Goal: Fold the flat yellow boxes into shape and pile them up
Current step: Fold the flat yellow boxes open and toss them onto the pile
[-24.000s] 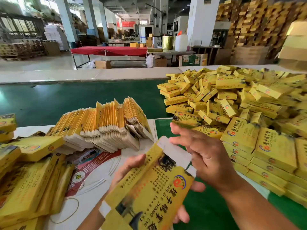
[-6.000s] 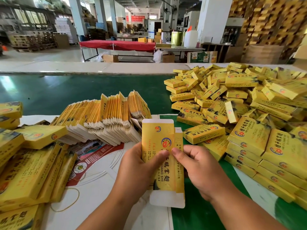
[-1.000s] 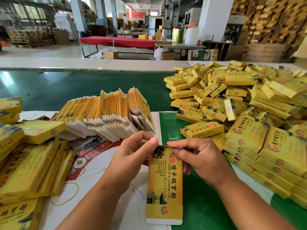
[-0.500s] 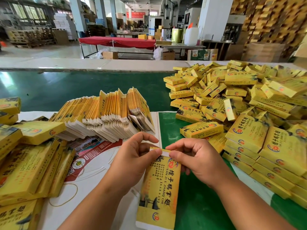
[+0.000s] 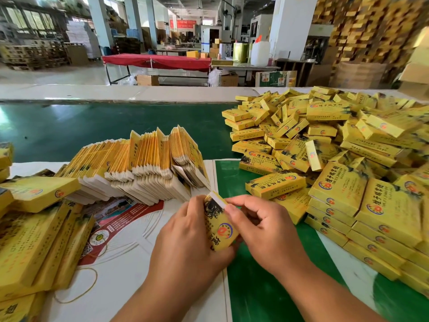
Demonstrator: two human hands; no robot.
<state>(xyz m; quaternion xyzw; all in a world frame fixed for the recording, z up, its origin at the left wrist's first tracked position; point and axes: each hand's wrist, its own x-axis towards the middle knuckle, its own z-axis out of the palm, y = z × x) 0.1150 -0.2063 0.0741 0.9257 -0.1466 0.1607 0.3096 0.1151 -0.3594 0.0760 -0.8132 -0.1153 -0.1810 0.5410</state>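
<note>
Left hand point(image 5: 185, 238) hides the lower half of the yellow box point(image 5: 220, 226); at 3 o'clock the heap of folded boxes point(image 5: 336, 159) runs past the frame's edge; its farthest print is unreadable.

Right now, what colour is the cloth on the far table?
Red, seen in the head view: the cloth.

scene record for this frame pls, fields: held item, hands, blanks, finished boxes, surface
held item: yellow box, far-end flap being closed
left hand: grips the box's side
right hand: pinches the white end flap
blanks: flat stack fanned on edge, left of centre
finished boxes: loose pile on the right
surface: green table
</note>
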